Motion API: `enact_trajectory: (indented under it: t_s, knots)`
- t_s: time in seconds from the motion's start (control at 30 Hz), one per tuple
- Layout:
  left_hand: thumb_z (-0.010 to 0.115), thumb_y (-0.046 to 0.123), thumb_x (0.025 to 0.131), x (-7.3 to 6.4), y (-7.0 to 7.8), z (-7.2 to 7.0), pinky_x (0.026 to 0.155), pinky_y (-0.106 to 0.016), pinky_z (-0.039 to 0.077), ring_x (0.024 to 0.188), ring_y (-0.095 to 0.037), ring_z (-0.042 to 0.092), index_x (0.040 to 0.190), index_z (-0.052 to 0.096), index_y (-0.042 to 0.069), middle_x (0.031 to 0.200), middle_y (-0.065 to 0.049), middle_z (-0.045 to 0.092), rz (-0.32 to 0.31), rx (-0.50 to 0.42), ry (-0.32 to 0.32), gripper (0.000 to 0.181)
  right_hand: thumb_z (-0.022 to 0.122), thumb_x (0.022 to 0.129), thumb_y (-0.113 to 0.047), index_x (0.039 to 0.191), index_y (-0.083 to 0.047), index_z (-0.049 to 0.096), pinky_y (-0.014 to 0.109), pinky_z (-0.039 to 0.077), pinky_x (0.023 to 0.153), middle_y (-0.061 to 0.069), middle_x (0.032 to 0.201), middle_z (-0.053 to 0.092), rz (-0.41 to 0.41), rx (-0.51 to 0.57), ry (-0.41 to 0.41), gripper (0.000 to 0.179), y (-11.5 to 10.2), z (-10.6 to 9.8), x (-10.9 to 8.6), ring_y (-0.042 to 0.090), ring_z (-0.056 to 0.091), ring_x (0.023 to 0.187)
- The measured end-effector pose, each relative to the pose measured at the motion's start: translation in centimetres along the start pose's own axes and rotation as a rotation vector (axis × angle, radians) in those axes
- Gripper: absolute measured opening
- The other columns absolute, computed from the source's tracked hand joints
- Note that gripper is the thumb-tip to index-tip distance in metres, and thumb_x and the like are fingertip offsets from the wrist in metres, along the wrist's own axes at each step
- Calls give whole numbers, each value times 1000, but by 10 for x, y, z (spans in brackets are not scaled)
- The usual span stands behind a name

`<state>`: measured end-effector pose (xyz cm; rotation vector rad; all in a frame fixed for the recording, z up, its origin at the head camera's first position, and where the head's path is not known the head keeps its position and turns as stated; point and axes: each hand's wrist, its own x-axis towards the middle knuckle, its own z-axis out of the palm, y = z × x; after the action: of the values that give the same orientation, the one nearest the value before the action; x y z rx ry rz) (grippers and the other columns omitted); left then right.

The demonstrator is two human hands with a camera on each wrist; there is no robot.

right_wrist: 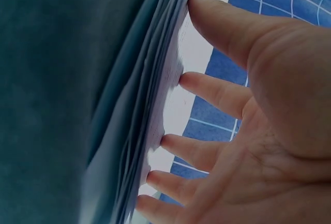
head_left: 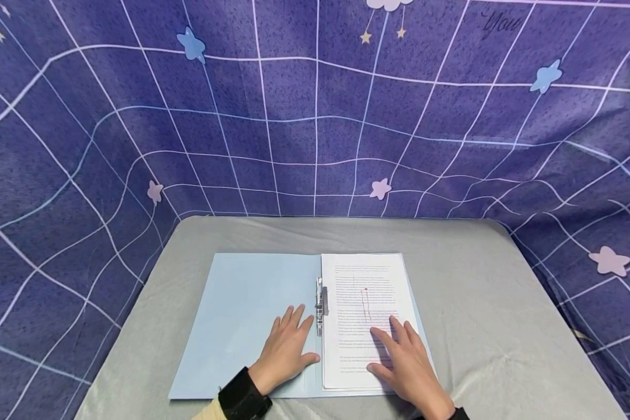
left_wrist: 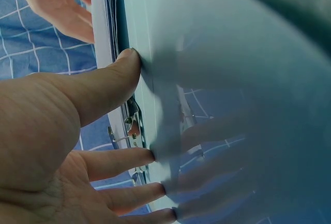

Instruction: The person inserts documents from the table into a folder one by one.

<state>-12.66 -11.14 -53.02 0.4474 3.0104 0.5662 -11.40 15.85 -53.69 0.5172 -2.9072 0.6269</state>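
A light blue folder (head_left: 252,309) lies spread flat, its cover to the left. On its right side sits a stack of printed paper (head_left: 364,350), held near the spine by a metal clip (head_left: 319,306). My left hand (head_left: 289,350) rests fingertips and thumb on the inner cover, just left of the clip. Straight fingers of my right hand (head_left: 409,364) touch the lower right of the top sheet. Red marks (head_left: 366,303) show on that sheet. In the right wrist view, several layered sheets (right_wrist: 139,105) are seen edge-on beside the right fingertips.
A grey cloth covers the table (head_left: 504,326) beneath the folder. Behind and at both sides hangs a purple-blue curtain (head_left: 315,134) with a grid and stars. A black band (head_left: 244,394) circles the left wrist.
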Motion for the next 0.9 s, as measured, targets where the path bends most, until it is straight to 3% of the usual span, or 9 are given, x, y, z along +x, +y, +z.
enact_trajectory:
  t_s: [0.33, 0.57, 0.73, 0.9]
  knots:
    - [84, 43, 72, 0, 2, -3, 102, -68, 30, 136, -50, 32, 134, 57, 0, 146, -27, 41, -4, 14, -15, 79, 87, 67, -37, 124, -14, 67, 65, 34, 100, 30, 140, 46, -12, -40, 14, 65, 2, 2, 0, 58, 40, 125]
    - [72, 40, 87, 10, 3, -19, 102, -66, 32, 134, -45, 39, 135, 56, 0, 144, -25, 46, -5, 25, -40, 65, 88, 67, -36, 124, -14, 67, 63, 33, 102, 31, 139, 47, -27, -36, 32, 65, 4, 1, -1, 58, 41, 125]
    - [66, 33, 93, 30, 0, -36, 96, -55, 45, 122, -38, 55, 133, 57, -1, 134, -21, 57, 41, 50, 51, 53, 87, 68, -37, 124, -14, 67, 63, 33, 103, 30, 139, 47, -25, -39, 25, 65, 5, 2, -2, 58, 40, 125]
    - [67, 24, 94, 58, -6, -46, 72, -41, 56, 95, -28, 68, 129, 62, 0, 109, -15, 69, 92, 57, 164, 42, 87, 68, -37, 124, -14, 67, 62, 33, 103, 30, 139, 47, -28, -40, 27, 65, 5, 2, -2, 58, 40, 125]
